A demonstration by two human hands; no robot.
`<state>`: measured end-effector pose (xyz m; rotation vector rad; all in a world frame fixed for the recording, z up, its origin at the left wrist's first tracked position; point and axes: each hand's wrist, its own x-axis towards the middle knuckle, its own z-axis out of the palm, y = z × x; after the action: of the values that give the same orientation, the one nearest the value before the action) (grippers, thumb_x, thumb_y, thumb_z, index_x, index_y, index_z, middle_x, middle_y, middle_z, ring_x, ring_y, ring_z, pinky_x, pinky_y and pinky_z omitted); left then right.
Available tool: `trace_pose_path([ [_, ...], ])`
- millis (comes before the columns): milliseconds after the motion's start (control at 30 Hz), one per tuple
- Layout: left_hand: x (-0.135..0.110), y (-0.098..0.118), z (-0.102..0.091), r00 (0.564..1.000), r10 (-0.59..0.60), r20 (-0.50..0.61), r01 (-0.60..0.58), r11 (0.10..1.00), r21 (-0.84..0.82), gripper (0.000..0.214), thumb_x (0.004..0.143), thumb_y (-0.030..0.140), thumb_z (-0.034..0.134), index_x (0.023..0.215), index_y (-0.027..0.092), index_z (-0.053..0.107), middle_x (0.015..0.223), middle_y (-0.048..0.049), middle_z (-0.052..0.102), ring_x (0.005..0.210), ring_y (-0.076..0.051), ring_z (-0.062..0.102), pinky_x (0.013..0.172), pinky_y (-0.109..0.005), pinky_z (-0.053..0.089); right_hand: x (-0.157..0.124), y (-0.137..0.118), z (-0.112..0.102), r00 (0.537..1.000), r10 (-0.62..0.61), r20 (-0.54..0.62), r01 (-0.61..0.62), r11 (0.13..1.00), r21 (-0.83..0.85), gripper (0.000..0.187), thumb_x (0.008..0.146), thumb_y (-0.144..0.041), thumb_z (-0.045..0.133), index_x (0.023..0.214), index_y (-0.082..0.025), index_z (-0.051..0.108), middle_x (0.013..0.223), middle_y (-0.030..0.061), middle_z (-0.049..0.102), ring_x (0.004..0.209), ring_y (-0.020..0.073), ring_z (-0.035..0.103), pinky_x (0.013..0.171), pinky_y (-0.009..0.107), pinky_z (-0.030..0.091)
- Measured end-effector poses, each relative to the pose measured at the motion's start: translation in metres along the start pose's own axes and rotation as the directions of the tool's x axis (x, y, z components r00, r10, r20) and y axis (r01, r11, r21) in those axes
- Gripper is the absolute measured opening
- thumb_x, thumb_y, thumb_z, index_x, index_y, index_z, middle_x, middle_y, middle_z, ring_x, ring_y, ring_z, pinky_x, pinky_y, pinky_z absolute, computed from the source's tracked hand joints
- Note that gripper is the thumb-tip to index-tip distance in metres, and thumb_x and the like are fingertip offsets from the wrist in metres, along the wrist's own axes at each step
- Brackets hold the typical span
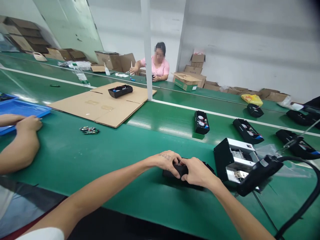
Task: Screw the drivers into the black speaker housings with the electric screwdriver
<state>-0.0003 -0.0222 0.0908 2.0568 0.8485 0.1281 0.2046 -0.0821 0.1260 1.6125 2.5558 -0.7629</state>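
Note:
My left hand [166,160] and my right hand [197,171] meet at the middle of the green belt, fingers closed over a low black casing [175,174]. Most of the casing's top is hidden under my hands. Just right of my right hand stands a black metal box with silver inner parts [233,160]. A black handheld power tool [258,175] with a curved black cable [303,196] lies against that box, beside a sheet of clear plastic film [277,160].
Several black units with round capacitors [201,122] line the belt to the right. At the left, a co-worker's hands [28,124] rest on a blue plastic tray [22,109]. A loose circuit board [89,130] lies nearby. Flattened cardboard [100,106] carries another black unit. Another worker sits beyond, near stacked cartons.

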Motion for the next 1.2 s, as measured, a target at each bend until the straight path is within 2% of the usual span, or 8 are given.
trace_pose_path([
  [67,0.003,-0.003,-0.001,1.0,0.01,0.008,-0.01,1.0,-0.005,0.047,0.058,0.055,0.098,0.087,0.023,0.08,0.102,0.0022,0.08,0.084,-0.018,0.071,0.072,-0.024,0.05,0.006,0.004,0.0,1.0,0.003,0.011,-0.003,0.999,0.032,0.037,0.072,-0.026,0.081,0.108,-0.021,0.076,0.092,0.0049,0.08,0.081,0.0253,0.072,0.063,0.03,0.036],
  [167,0.004,-0.007,0.004,0.999,0.023,0.024,-0.022,0.999,-0.026,0.056,0.053,0.055,0.101,0.094,0.024,0.08,0.096,0.0028,0.079,0.082,-0.018,0.07,0.069,-0.024,0.048,0.007,0.008,0.006,1.0,0.001,0.015,-0.002,0.997,0.079,0.036,0.071,-0.027,0.083,0.105,-0.023,0.077,0.092,0.0018,0.08,0.081,0.0229,0.071,0.062,0.029,0.036],
  [300,0.005,-0.008,0.005,0.999,0.016,0.033,-0.015,0.999,-0.041,0.058,0.054,0.053,0.1,0.1,0.023,0.079,0.094,0.0032,0.078,0.077,-0.017,0.069,0.066,-0.025,0.046,0.006,0.007,0.009,1.0,0.02,0.004,-0.02,0.994,0.103,0.028,0.071,-0.025,0.082,0.098,-0.024,0.078,0.084,-0.0004,0.078,0.08,0.0226,0.069,0.063,0.029,0.034],
  [433,0.007,-0.008,0.002,0.999,0.013,0.04,-0.011,0.999,-0.053,0.058,0.057,0.053,0.099,0.103,0.024,0.078,0.095,0.0042,0.077,0.08,-0.017,0.069,0.066,-0.024,0.046,0.005,0.003,0.008,0.999,0.041,-0.002,-0.041,0.994,0.1,0.026,0.07,-0.03,0.085,0.095,-0.025,0.08,0.086,-0.0006,0.079,0.083,0.0238,0.07,0.066,0.03,0.035],
  [600,0.009,-0.008,0.002,0.998,0.02,0.059,-0.016,0.997,-0.074,0.052,0.057,0.051,0.099,0.097,0.024,0.079,0.099,0.003,0.078,0.087,-0.018,0.07,0.071,-0.024,0.048,0.0,0.0,0.01,0.995,0.096,-0.041,-0.094,0.994,0.052,0.037,0.07,-0.035,0.087,0.106,-0.026,0.082,0.09,0.0038,0.081,0.089,0.0283,0.072,0.066,0.032,0.032],
  [800,0.008,-0.008,0.003,0.998,0.022,0.055,-0.018,0.997,-0.082,0.041,0.058,0.049,0.098,0.08,0.022,0.077,0.112,0.0025,0.076,0.09,-0.016,0.069,0.073,-0.024,0.047,0.0,-0.004,0.016,0.99,0.11,-0.083,-0.108,0.994,0.035,0.023,0.074,-0.033,0.081,0.096,-0.028,0.085,0.079,0.0031,0.08,0.077,0.0253,0.072,0.062,0.032,0.028],
  [967,0.007,-0.008,0.006,0.999,0.02,0.042,-0.017,0.998,-0.067,0.043,0.058,0.05,0.098,0.081,0.021,0.076,0.111,0.0032,0.075,0.086,-0.015,0.067,0.07,-0.024,0.045,0.0,-0.005,0.019,0.987,0.112,-0.111,-0.11,0.994,0.02,0.031,0.074,-0.034,0.08,0.105,-0.031,0.085,0.084,0.004,0.083,0.08,0.0274,0.075,0.063,0.033,0.028],
  [1200,0.01,-0.01,0.005,0.999,-0.007,0.043,0.009,0.999,-0.048,0.053,0.056,0.05,0.099,0.091,0.021,0.073,0.107,0.0024,0.073,0.083,-0.014,0.066,0.067,-0.023,0.044,-0.001,-0.001,0.014,0.991,0.099,-0.095,-0.1,0.995,-0.009,0.03,0.071,-0.038,0.084,0.101,-0.032,0.084,0.084,0.0032,0.083,0.083,0.0286,0.076,0.062,0.032,0.029],
])
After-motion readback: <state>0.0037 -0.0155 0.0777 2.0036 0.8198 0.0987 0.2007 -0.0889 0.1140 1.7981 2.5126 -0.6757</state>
